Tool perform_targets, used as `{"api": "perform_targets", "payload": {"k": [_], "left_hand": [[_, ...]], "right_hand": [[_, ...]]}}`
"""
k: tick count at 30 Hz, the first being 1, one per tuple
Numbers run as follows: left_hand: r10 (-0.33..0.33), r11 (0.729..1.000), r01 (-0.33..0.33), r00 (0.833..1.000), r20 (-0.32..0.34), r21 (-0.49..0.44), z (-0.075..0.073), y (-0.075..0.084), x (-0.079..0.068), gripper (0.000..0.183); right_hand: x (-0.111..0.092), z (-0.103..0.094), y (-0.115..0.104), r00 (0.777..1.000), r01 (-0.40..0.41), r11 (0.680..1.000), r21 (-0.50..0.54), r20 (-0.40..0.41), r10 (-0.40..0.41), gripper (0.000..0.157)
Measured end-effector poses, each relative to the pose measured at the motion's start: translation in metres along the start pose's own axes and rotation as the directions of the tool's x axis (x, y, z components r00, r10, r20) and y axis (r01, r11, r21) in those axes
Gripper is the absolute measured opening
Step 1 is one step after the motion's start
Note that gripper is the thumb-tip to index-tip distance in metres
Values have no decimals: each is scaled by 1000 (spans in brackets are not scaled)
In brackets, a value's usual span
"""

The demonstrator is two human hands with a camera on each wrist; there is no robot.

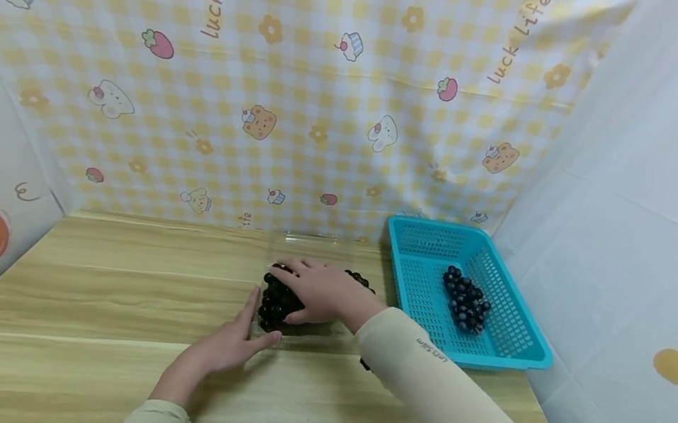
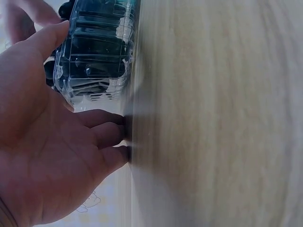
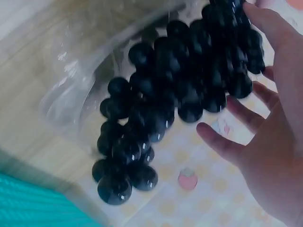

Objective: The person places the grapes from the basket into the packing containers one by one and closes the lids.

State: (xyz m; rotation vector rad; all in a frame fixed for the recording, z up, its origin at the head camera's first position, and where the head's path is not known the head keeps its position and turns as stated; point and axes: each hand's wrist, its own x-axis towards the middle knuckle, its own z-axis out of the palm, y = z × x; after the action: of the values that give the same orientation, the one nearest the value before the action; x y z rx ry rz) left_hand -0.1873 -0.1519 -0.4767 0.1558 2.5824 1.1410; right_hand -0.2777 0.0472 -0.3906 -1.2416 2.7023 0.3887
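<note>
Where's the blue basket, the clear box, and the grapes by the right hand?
Blue basket [image 1: 421,295], head view, its bare floor.
Clear box [image 2: 94,59], left wrist view, its side wall.
Grapes [image 3: 185,90], right wrist view, bunch's middle.

yellow-checked backdrop [image 1: 329,89], printed | 2 pale side sheets [image 1: 644,237], creased | wood-grain tabletop [image 1: 131,277]

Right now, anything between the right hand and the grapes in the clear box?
Nothing visible: the right hand rests on the grapes, and the box has its lid open behind them.
</note>
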Motion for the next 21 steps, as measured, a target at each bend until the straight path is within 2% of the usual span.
{"api": "perform_targets", "payload": {"k": [5,9,12,14,16,21], "left_hand": [[0,1000,0,1000,-5,1,0,1,-1,112],[8,1000,-8,1000,-4,5,1,0,0,111],[13,1000,-13,1000,-1,4,1,-1,1,110],[16,1000,-16,1000,0,8,1,-1,2,109],[17,1000,-17,1000,3,3,1,-1,3,110],[21,1000,-21,1000,5,-1,1,-1,2,109]], "right_hand": [[13,9,-11,999,-36,998,-44,34,37,110],[25,13,-8,995,-60,996,67,89,53,107],[34,14,-3,990,-79,982,173,133,56,102],[38,14,0,987,-84,975,207,149,54,100],[40,15,1,988,-69,979,190,147,41,99],[38,16,1,997,-5,999,51,78,1,104]]}}
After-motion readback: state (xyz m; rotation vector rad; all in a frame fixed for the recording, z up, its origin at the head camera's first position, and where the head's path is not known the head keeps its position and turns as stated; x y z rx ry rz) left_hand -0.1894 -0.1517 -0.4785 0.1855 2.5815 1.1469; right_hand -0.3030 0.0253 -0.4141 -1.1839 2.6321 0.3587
